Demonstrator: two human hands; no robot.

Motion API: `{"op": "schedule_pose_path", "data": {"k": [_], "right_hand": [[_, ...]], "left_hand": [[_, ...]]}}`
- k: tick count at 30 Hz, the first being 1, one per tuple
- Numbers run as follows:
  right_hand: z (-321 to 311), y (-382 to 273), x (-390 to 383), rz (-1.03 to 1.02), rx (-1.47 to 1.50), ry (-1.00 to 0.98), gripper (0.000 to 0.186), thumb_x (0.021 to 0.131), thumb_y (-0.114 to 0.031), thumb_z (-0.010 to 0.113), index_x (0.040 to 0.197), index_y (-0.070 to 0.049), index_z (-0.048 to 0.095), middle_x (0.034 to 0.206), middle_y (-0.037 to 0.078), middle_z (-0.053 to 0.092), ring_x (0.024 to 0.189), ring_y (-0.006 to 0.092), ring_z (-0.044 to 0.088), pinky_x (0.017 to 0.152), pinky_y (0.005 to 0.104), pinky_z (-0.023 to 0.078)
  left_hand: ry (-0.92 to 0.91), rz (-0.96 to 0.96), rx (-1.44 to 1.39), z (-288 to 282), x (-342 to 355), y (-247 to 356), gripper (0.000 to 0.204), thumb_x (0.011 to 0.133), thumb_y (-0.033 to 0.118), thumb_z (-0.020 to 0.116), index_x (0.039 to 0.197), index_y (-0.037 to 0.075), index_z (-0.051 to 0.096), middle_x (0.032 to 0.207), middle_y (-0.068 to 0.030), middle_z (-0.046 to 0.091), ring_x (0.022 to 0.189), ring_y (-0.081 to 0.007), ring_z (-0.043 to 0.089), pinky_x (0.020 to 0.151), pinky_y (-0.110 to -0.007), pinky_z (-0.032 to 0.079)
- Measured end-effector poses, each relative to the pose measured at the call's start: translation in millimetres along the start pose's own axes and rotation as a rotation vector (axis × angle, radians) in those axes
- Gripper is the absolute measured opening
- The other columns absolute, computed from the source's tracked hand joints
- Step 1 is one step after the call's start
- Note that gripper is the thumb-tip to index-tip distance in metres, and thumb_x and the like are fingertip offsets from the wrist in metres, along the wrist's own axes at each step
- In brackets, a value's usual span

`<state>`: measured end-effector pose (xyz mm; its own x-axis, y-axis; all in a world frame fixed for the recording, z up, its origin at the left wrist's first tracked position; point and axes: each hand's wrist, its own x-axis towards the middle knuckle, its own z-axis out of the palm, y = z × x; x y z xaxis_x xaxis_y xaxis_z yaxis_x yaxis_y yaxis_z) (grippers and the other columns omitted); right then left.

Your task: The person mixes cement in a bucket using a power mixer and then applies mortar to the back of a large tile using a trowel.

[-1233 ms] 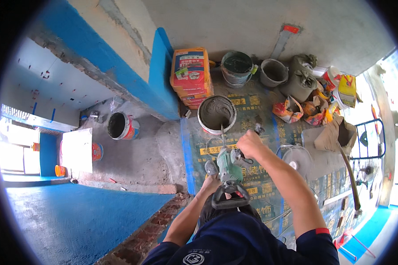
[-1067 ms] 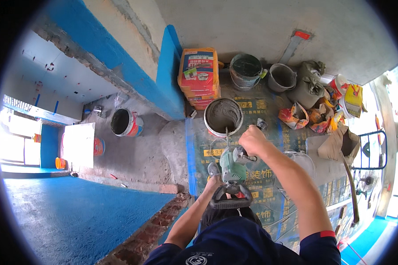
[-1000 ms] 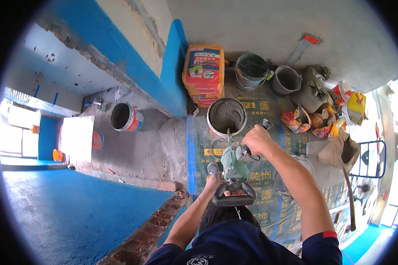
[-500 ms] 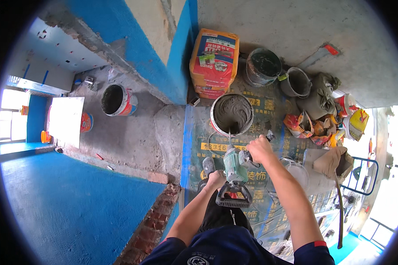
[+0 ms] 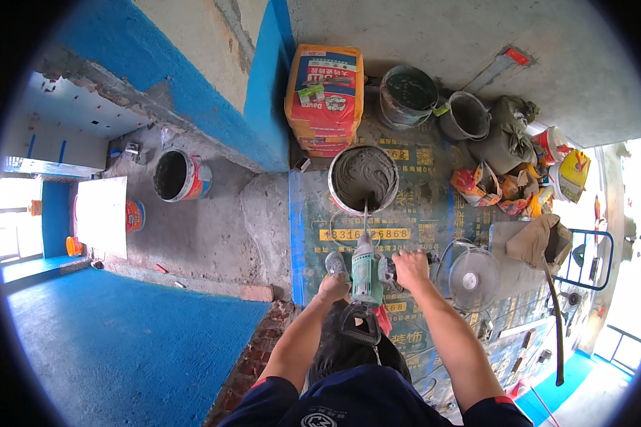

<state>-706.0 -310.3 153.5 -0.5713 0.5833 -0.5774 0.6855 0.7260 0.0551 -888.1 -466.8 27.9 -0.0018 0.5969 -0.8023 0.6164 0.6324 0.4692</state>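
Both my hands are on a light green electric mortar mixer (image 5: 367,274), held out in front of my body. My left hand (image 5: 333,286) is closed round its left side handle, with a grey rounded piece just beyond the fingers. My right hand (image 5: 411,269) grips the right side handle, whose dark end pokes out past the fist. From the mixer a thin shaft (image 5: 366,217) runs down into grey mortar (image 5: 363,174) inside a white bucket (image 5: 337,195). The mortar has swirled ridges, and the paddle is hidden in it. The mixer's black rear handle (image 5: 360,324) is close to my legs.
An orange and red bag (image 5: 325,99) stands behind the bucket, by the blue wall edge. Two dark buckets (image 5: 408,96) (image 5: 466,115), a grey sack (image 5: 502,146) and crumpled packaging (image 5: 476,186) line the right. A round pale disc (image 5: 471,279) lies right of my hand. Printed sheeting (image 5: 313,206) covers the floor.
The mixer has swung from a slant to nearly straight in line with the bucket. My right hand has come nearer my body, and my left has shifted slightly left. The whole view has shifted a little.
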Motion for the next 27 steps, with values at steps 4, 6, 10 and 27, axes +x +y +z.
{"op": "schedule_pose_path", "data": {"k": [4,6,10,27], "right_hand": [[35,-6,-23,0.065,0.069,0.046,0.017,0.080,-0.015,0.053,0.095,-0.014,0.062,0.094,0.006,0.062,0.088,0.0234,0.063,0.084,0.0416,0.042],[37,-9,-30,0.052,0.071,0.046,0.017,0.081,-0.014,0.052,0.095,-0.014,0.062,0.092,0.005,0.062,0.087,0.0232,0.063,0.083,0.0409,0.042],[48,-15,-46,0.067,0.036,0.090,0.017,0.079,-0.013,0.054,0.095,-0.015,0.062,0.093,0.005,0.062,0.088,0.0238,0.064,0.086,0.0412,0.041],[66,-11,-76,0.031,0.054,0.117,0.017,0.080,-0.012,0.052,0.094,-0.014,0.062,0.092,0.005,0.062,0.085,0.0229,0.064,0.085,0.0412,0.042]], "left_hand": [[0.037,0.135,0.109,1,-12,7,0.037,0.077,0.025,0.057,0.109,0.007,0.059,0.107,-0.0188,0.063,0.095,-0.0328,0.063,0.082,-0.043,0.050],[-0.008,0.022,0.089,27,-10,-6,0.041,0.077,0.025,0.058,0.113,0.005,0.056,0.110,-0.0202,0.062,0.100,-0.0321,0.062,0.085,-0.042,0.050],[-0.093,0.010,0.133,61,-6,-12,0.047,0.079,0.028,0.057,0.116,-0.001,0.051,0.111,-0.0209,0.061,0.105,-0.0333,0.059,0.088,-0.043,0.048],[-0.033,-0.041,0.138,90,-23,-7,0.051,0.078,0.033,0.058,0.119,0.003,0.052,0.117,-0.0194,0.059,0.109,-0.0334,0.057,0.093,-0.046,0.042]]}}
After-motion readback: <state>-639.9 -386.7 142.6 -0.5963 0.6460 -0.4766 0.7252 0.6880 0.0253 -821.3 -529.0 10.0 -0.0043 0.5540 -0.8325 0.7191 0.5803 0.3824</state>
